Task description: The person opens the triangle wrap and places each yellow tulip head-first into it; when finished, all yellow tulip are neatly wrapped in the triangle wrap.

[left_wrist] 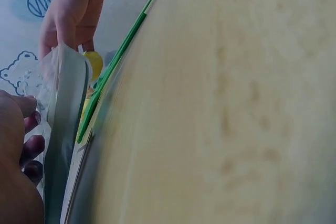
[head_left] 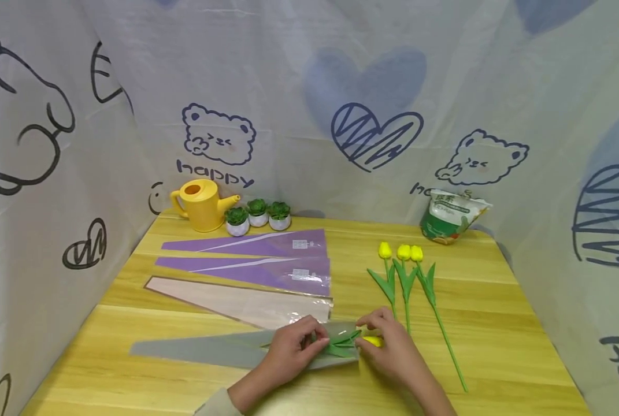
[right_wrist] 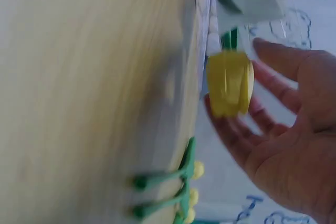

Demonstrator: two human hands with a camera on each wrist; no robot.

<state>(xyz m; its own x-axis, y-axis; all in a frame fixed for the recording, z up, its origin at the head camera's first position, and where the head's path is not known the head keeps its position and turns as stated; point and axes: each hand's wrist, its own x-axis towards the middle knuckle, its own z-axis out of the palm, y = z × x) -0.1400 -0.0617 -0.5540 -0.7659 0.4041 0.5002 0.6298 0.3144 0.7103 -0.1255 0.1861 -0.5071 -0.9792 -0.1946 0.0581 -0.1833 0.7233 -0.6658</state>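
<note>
A grey flower sleeve (head_left: 200,349) with a clear front lies along the near part of the table, its wide mouth to the right. My left hand (head_left: 292,348) pinches the clear film near that mouth. Inside the sleeve are a tulip's green leaves (head_left: 340,345), while its yellow bloom (right_wrist: 229,82) sticks out past the mouth. Around the bloom, my right hand (head_left: 394,348) has its fingers loosely bent, with a gap between thumb and flower in the right wrist view. Several yellow tulips (head_left: 404,252) lie on the table to the right.
Two purple sleeves (head_left: 236,271) and a pale pink sleeve (head_left: 221,296) lie behind the grey one. At the back left stand a yellow watering can (head_left: 202,208) and small potted succulents (head_left: 258,214). A green-and-white snack bag (head_left: 451,216) stands at the back right of the wooden table (head_left: 496,346).
</note>
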